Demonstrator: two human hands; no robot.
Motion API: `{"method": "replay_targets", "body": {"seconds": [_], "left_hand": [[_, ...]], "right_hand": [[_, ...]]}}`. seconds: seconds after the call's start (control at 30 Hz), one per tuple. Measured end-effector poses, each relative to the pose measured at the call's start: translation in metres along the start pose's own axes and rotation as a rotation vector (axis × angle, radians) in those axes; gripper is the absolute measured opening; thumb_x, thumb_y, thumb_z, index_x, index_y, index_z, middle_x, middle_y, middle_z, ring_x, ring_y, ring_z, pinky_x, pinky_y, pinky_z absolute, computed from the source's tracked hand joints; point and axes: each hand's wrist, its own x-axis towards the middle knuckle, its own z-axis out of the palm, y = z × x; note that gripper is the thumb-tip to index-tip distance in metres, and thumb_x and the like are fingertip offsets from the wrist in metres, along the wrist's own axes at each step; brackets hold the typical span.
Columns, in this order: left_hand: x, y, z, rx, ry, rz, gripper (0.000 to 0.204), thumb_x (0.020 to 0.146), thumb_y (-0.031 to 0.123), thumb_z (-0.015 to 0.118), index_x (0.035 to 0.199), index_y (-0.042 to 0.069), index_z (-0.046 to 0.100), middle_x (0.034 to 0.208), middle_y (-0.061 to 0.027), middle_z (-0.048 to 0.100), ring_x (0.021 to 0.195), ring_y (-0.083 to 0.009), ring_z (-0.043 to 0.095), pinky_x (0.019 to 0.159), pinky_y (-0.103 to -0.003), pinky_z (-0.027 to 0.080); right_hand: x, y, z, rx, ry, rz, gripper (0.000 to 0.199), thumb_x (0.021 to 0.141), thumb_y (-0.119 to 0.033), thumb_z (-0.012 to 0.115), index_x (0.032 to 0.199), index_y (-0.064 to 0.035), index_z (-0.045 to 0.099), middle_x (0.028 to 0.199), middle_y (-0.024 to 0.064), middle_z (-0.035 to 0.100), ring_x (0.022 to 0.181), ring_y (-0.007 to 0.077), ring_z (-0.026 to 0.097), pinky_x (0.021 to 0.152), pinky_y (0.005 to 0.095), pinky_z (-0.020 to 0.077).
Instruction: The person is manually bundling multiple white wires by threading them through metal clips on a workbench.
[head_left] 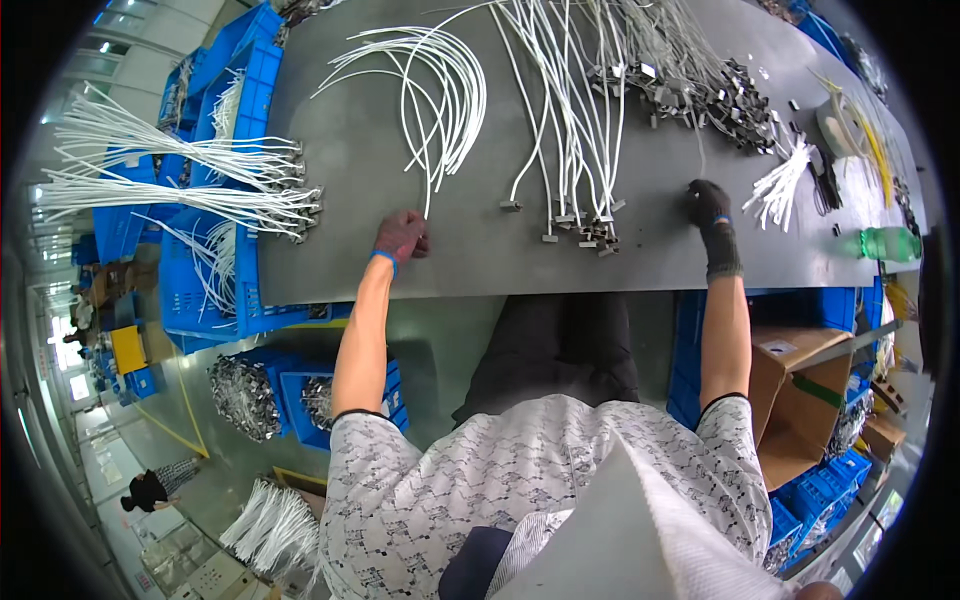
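My left hand (402, 236), in a dark red glove, is closed at the lower end of a white cable from a curved bundle of white cables (465, 95) on the grey table. Further right, my right hand (708, 203), in a dark glove, has its fingers curled at the end of a thin grey wire (702, 150). That wire runs up toward a heap of thin wires with dark metal clips (735, 105). Between my hands lie white cables (570, 150) with small metal connectors (597, 235) at their near ends.
White cable bundles (190, 195) lie across blue crates (200, 300) at the left. On the right are short white cables (782, 185), a tape roll (842, 125) and a green bottle (890, 244). A cardboard box (800, 400) stands below the table's edge. Another person (150, 490) is far left.
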Motion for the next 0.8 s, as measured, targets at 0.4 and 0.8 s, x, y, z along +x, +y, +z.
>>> {"method": "replay_targets", "body": {"seconds": [0.4, 0.8], "left_hand": [[-0.182, 0.066, 0.049, -0.935, -0.452, 0.300, 0.033, 0.098, 0.021, 0.065, 0.125, 0.003, 0.059, 0.083, -0.0003, 0.059, 0.055, -0.0024, 0.042, 0.044, -0.019, 0.030], [-0.098, 0.095, 0.314, -0.679, -0.479, 0.300, 0.016, 0.095, 0.014, 0.064, 0.105, 0.001, 0.062, 0.089, -0.0084, 0.069, 0.074, -0.0212, 0.070, 0.069, -0.037, 0.062]], "right_hand": [[-0.259, -0.121, 0.006, 1.026, 0.165, 0.588, 0.022, 0.089, -0.014, 0.066, 0.108, -0.0033, 0.062, 0.090, 0.0142, 0.068, 0.083, 0.0294, 0.065, 0.071, 0.0431, 0.0524], [-0.444, -0.064, 0.085, 0.228, 0.045, 0.266, 0.018, 0.093, -0.011, 0.053, 0.102, -0.0075, 0.069, 0.095, 0.0224, 0.067, 0.093, 0.0436, 0.064, 0.079, 0.0487, 0.0515]]}}
